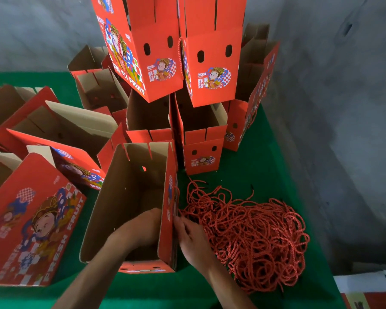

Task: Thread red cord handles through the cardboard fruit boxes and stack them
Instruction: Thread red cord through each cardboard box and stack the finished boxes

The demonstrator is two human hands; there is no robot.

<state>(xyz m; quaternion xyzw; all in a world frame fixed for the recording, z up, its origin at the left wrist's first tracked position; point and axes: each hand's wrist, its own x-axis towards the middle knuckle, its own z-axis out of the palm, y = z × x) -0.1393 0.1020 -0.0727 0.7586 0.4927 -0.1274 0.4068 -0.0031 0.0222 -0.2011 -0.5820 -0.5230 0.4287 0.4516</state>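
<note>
- Reaching the left hand (140, 228) down inside the open fruit box (129, 197) on the green tabletop (254, 157), likely waiting to catch a cord end; fingers hidden, so grasp impossible to tell
- Pressing the right hand (192, 237) against the box's outer red wall, fingers seemingly pinching a cord at the wall, presumably feeding it through a handle hole
- Keeping the pile of red cords (252, 239) just beside the box, within easy reach
- Leaving finished boxes (187, 63) stacked at the back, unthreaded boxes (31, 208) waiting at the left
</note>
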